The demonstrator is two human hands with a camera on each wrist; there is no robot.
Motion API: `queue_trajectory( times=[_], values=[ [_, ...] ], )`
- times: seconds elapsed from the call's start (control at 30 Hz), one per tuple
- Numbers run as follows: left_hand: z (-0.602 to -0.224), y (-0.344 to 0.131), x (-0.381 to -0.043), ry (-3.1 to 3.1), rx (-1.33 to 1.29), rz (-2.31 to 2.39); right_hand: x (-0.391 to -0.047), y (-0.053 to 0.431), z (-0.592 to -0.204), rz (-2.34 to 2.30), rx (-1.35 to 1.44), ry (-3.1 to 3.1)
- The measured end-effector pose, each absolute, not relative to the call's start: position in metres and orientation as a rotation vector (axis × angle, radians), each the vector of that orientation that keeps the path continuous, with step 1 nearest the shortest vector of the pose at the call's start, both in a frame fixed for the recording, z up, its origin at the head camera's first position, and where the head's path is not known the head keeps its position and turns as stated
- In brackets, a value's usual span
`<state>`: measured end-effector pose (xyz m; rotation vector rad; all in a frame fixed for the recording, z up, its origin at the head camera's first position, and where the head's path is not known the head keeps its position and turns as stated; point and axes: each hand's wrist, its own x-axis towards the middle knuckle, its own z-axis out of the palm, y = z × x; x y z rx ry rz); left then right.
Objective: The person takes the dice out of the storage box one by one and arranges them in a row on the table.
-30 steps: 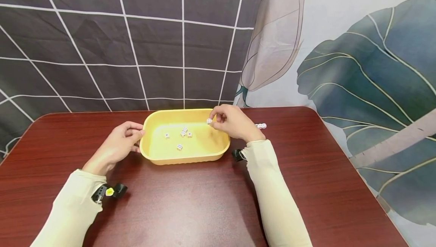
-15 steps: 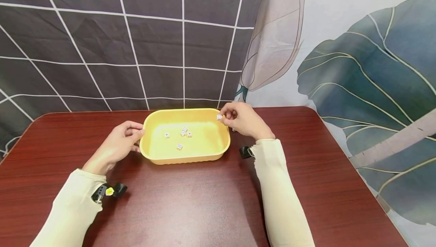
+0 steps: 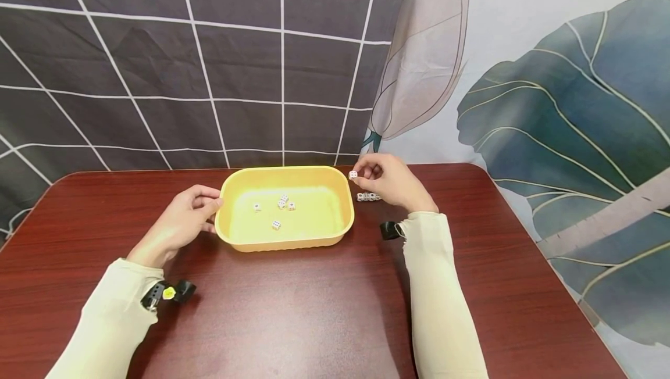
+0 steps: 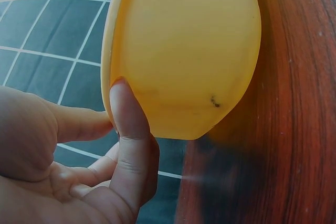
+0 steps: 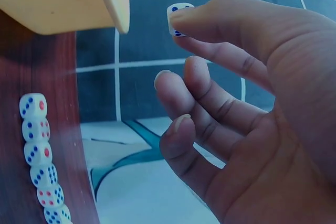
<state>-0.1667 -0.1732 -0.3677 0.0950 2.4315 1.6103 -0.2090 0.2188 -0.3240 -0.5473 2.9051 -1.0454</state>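
My left hand (image 3: 183, 222) pinches the left rim of a shallow yellow tray (image 3: 285, 247), thumb on one side and fingers on the other, as the left wrist view shows closely. Between thumb and forefinger, my right hand (image 3: 392, 181) holds a white die (image 5: 178, 19) with blue dots. That die is raised just past the tray's right rim, and the hand's other fingers curl loosely below it. Several dice lie in the tray, among them one die (image 3: 276, 225) near the front and one die (image 3: 257, 207) at the left.
A row of dice (image 5: 39, 153) with red and blue dots stands on the dark red table (image 3: 293, 309), right of the tray and below my right hand. Behind the table hang a grey cloth with white lines (image 3: 246, 65) and a leaf-patterned cloth (image 3: 549, 106).
My right hand has moved right with the die, from over the tray's inside to beyond its right rim. The dice row now shows beneath it. My left hand stays on the rim.
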Motion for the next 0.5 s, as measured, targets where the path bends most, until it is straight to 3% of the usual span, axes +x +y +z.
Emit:
queue_trajectory(
  times=[0.5],
  values=[
    [-0.369, -0.173, -0.166, 2.427, 0.082, 1.603, -0.209, 0.252, -0.328, -1.072, -0.414, 2.933]
  ],
)
